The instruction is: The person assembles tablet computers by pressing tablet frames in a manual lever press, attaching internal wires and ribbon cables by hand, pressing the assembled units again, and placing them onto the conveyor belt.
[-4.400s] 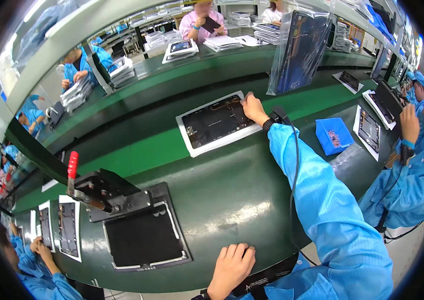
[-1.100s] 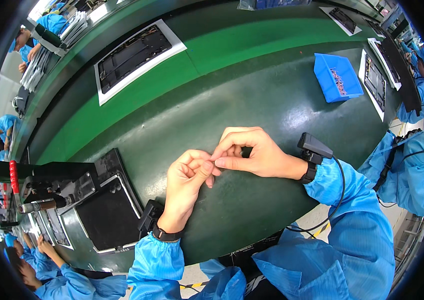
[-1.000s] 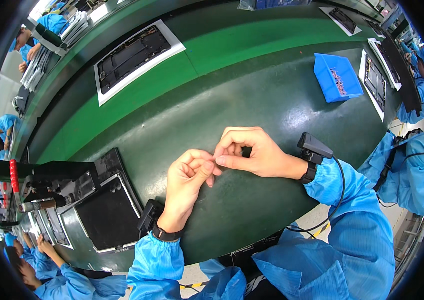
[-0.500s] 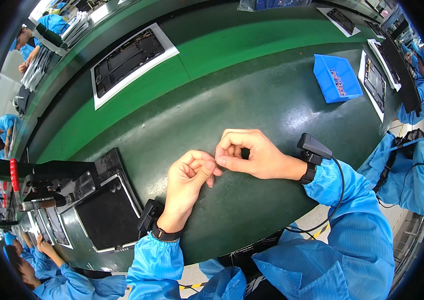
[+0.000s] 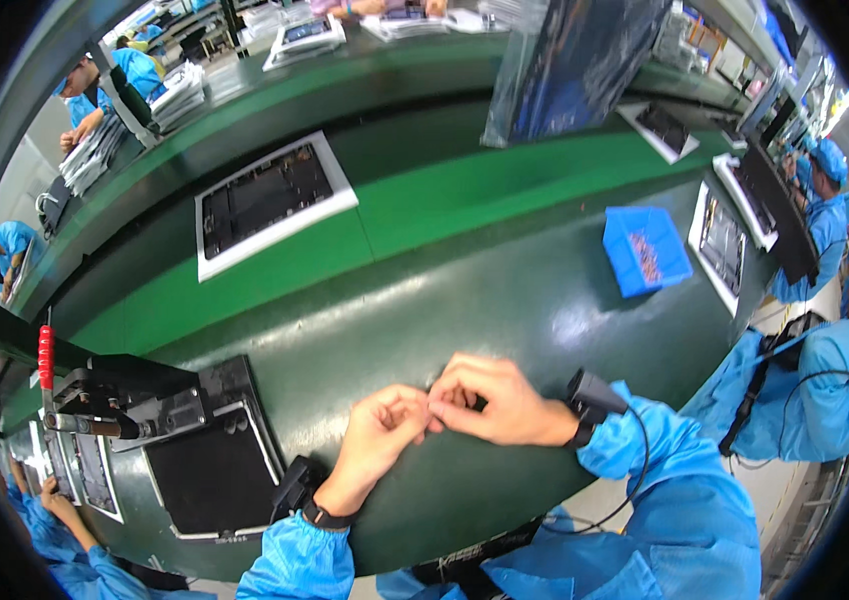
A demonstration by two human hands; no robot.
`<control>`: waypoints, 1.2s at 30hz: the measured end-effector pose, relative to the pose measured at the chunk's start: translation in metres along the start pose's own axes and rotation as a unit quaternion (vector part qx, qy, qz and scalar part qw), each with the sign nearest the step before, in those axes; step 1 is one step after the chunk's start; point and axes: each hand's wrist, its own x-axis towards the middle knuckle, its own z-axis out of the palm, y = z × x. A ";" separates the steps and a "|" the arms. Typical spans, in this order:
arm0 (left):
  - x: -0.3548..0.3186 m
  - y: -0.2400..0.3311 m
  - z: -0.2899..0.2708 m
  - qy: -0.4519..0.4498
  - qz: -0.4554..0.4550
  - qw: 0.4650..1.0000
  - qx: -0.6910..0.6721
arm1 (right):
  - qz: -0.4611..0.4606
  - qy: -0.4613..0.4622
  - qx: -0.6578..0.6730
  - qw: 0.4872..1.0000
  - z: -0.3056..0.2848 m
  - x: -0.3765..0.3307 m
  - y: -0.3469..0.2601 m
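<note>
Fingertip to fingertip, my left hand (image 5: 381, 432) and my right hand (image 5: 493, 400) meet above the green worktop (image 5: 505, 500). The fingers of both are curled into a pinch. Whatever they hold, if anything, is too small or too hidden to make out. To the left of my hands, a black flat panel (image 5: 213, 475) with a metallic rim lies in a dark fixture under a clamp with a red handle (image 5: 46, 357). A blue bin (image 5: 635, 280) of small pinkish parts stands to the right, beyond my right hand.
A flat electronic device on a white tray (image 5: 345, 196) sits on the bright green strip ahead. Further trays with devices (image 5: 720, 250) lie at the right. A plastic-wrapped dark blue packet (image 5: 575, 75) stands at the far side. Co-workers in blue sit at the left and right (image 5: 825, 390).
The view has tilted up, so the bench and my hands appear lower and more of the far shelf shows. My hands keep the same pinched pose together.
</note>
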 end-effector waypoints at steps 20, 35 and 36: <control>0.002 -0.015 -0.008 -0.036 0.006 0.999 0.011 | 0.052 -0.015 0.012 0.998 0.002 0.000 0.007; -0.004 0.004 -0.002 0.034 0.013 0.998 0.050 | 0.054 -0.052 0.034 0.997 -0.001 0.007 0.006; -0.004 0.004 -0.001 0.029 0.011 0.998 0.050 | 0.059 -0.049 0.033 0.997 -0.001 0.004 0.007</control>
